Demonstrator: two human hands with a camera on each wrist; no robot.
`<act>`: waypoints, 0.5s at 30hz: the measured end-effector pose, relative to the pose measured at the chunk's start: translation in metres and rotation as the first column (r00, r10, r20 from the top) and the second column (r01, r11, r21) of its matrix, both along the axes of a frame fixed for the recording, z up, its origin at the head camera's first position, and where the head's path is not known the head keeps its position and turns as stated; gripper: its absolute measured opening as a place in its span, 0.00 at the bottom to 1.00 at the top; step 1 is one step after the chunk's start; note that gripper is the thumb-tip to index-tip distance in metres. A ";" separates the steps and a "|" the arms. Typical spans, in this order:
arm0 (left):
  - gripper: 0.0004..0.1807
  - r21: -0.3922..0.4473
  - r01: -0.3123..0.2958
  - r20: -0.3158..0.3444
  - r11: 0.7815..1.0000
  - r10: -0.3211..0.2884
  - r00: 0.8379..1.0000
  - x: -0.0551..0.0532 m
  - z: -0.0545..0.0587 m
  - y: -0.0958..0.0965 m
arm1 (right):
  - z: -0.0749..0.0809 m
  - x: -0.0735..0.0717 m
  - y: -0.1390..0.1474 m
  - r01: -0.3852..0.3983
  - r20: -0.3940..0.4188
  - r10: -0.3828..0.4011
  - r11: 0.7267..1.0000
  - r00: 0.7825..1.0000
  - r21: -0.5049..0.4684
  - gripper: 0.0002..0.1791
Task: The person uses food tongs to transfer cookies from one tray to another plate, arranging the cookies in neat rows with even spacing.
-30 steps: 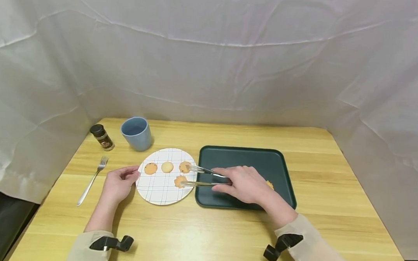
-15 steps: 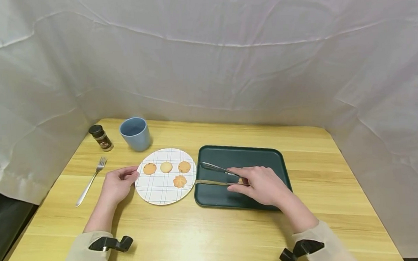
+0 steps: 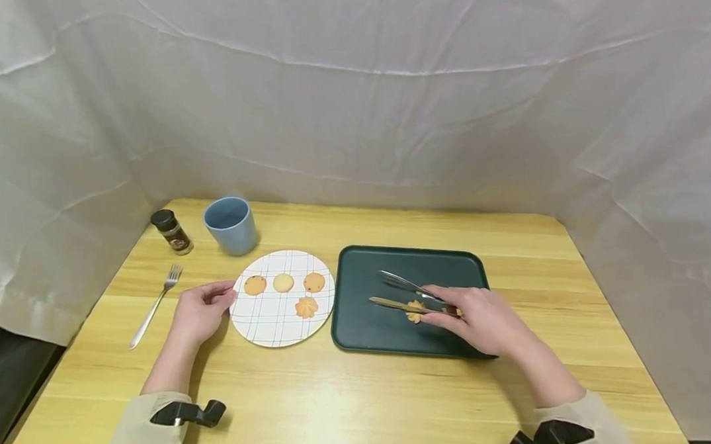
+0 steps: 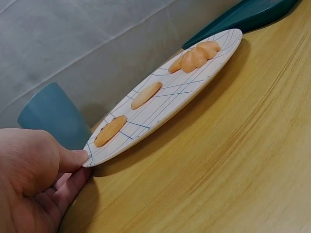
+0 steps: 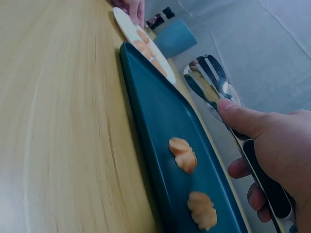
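Note:
My left hand (image 3: 200, 315) pinches the left rim of a round white plate (image 3: 261, 324) with checked lines, thumb on top in the left wrist view. Several cookies lie on the plate: two speckled round ones, a plain round cookie (image 3: 283, 283) and a flower-shaped cookie (image 3: 306, 307). My right hand (image 3: 485, 317) grips metal tongs (image 3: 395, 304) above a dark green tray (image 3: 360, 331). The tongs' arms stand apart with nothing held between their tips. Two flower-shaped cookies show on the tray in the right wrist view, a farther cookie (image 5: 183, 155) and a nearer cookie (image 5: 201, 210).
A blue cup (image 3: 232, 227) stands behind the plate, with a black-lidded spice jar (image 3: 173, 233) to its left. The fork (image 3: 156, 307) lies left of my left hand. Pale fabric (image 3: 351, 116) hangs around the wooden table (image 3: 315, 396).
My right hand has drawn the tongs rightward, away from the flower-shaped cookie on the plate and over the tray. My left hand keeps its hold on the plate's rim.

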State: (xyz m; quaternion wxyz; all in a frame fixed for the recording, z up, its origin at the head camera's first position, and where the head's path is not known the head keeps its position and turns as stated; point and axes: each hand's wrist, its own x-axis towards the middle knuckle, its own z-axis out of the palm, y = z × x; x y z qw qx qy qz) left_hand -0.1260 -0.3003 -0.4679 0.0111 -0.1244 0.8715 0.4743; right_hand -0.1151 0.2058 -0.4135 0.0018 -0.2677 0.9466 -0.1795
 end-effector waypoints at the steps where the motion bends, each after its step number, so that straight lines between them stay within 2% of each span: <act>1: 0.21 -0.001 0.001 0.000 1.000 -0.001 1.000 0.000 0.000 0.000 | 0.000 0.000 0.003 0.002 -0.002 -0.002 1.000 1.000 0.004 0.32; 12: 0.21 -0.013 0.004 0.003 1.000 -0.004 1.000 -0.001 -0.001 -0.001 | 0.000 0.008 0.029 0.019 -0.017 -0.019 1.000 1.000 0.019 0.34; 15: 0.21 -0.013 0.004 0.000 1.000 -0.004 1.000 -0.001 0.000 -0.001 | -0.002 0.010 0.035 0.037 0.003 -0.037 0.999 0.999 0.023 0.34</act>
